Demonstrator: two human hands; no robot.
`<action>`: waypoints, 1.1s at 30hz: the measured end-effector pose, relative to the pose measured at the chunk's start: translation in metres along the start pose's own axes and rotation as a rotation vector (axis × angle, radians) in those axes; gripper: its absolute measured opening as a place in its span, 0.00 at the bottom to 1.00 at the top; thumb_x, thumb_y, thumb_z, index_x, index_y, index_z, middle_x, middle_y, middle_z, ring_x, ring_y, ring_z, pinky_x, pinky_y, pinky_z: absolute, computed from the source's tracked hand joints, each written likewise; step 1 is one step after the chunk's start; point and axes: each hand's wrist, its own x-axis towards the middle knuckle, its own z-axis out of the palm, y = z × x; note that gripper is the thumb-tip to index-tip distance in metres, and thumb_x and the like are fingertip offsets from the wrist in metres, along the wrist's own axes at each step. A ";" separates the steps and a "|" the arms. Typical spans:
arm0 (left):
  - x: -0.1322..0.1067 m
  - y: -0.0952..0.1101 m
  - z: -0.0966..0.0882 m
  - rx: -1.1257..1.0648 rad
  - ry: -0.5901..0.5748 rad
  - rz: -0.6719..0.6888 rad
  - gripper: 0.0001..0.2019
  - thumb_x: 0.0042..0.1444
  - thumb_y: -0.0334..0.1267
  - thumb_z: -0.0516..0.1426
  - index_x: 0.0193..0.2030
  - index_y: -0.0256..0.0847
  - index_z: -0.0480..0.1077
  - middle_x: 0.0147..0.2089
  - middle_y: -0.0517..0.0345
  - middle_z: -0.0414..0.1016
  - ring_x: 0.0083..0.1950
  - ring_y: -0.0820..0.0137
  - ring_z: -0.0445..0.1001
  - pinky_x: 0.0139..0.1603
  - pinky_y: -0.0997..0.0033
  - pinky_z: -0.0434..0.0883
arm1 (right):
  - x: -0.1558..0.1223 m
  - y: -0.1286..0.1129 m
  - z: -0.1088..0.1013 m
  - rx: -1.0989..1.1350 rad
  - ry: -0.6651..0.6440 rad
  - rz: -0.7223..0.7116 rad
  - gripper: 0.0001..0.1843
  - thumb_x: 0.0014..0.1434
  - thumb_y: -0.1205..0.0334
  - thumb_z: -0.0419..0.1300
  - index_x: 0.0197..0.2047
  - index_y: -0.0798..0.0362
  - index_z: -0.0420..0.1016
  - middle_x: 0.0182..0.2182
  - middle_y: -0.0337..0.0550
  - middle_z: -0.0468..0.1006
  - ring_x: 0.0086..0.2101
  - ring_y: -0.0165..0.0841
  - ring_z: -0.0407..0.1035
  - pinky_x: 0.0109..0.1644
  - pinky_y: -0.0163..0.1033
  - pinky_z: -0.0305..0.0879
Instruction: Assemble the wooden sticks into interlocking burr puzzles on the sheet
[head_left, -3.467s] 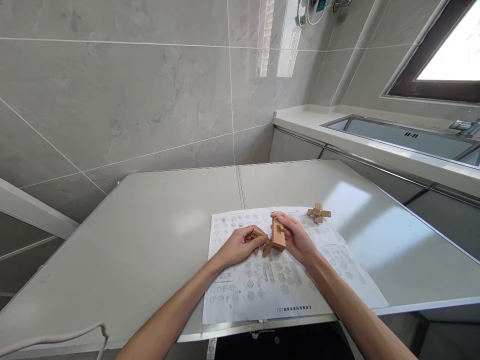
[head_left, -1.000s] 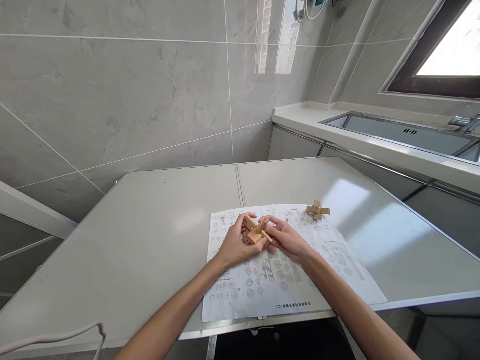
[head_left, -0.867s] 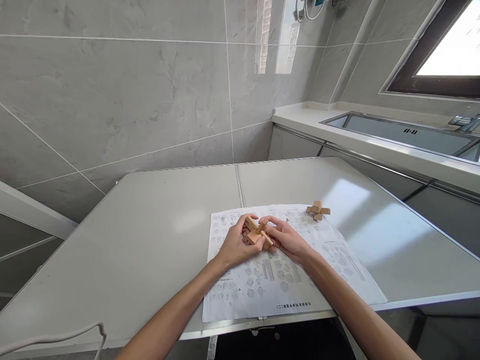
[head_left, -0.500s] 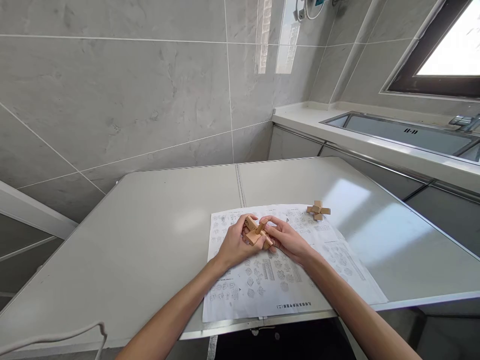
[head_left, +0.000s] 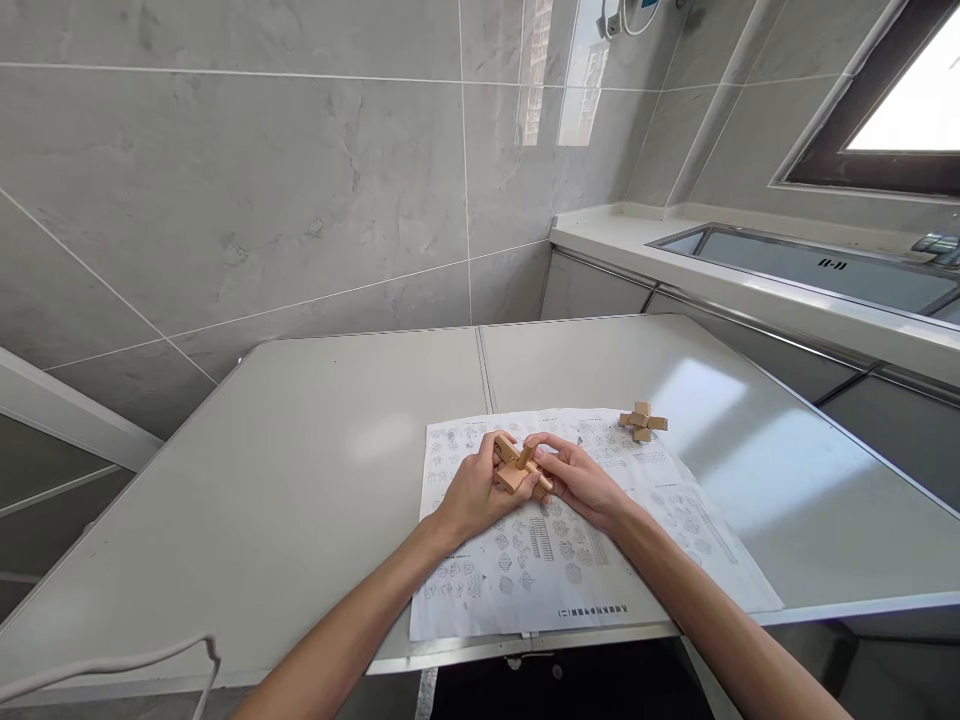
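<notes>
A cluster of interlocked wooden puzzle pieces (head_left: 514,466) is held between both hands just above a printed instruction sheet (head_left: 570,560). My left hand (head_left: 474,493) grips the cluster from the left, fingers curled round it. From the right, my right hand (head_left: 579,479) pinches the same pieces with thumb and fingertips. A second, assembled wooden cross puzzle (head_left: 643,422) lies on the sheet's far right corner, a hand's width beyond my right hand.
The sheet lies on a grey table (head_left: 300,480) against a tiled wall. A white cable (head_left: 112,668) crosses the near left edge. A counter with a steel sink (head_left: 810,270) runs along the right under a window.
3.5 s ago the hands held separate pieces apart; since then the pieces have come together into one cluster. Over the last second the hands barely moved and the view shifted slightly.
</notes>
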 end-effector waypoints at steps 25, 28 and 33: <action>0.001 0.004 -0.001 -0.161 -0.144 -0.089 0.13 0.65 0.44 0.60 0.46 0.45 0.60 0.29 0.67 0.66 0.28 0.73 0.64 0.30 0.71 0.60 | 0.003 0.001 -0.004 0.194 0.061 0.027 0.17 0.59 0.51 0.76 0.42 0.52 0.80 0.29 0.36 0.71 0.24 0.25 0.60 0.19 0.29 0.58; 0.002 0.003 -0.001 -0.135 -0.121 -0.068 0.13 0.64 0.46 0.60 0.43 0.45 0.60 0.29 0.67 0.67 0.28 0.72 0.65 0.31 0.71 0.61 | 0.003 0.002 -0.006 0.199 0.072 0.025 0.17 0.59 0.51 0.75 0.44 0.52 0.80 0.30 0.36 0.72 0.24 0.26 0.60 0.20 0.29 0.59; 0.003 0.004 -0.001 -0.067 -0.088 -0.041 0.12 0.63 0.45 0.61 0.41 0.44 0.62 0.29 0.66 0.68 0.29 0.72 0.65 0.31 0.70 0.61 | 0.003 0.003 -0.007 0.211 0.084 0.021 0.17 0.58 0.52 0.76 0.43 0.52 0.79 0.29 0.36 0.72 0.24 0.26 0.61 0.19 0.29 0.58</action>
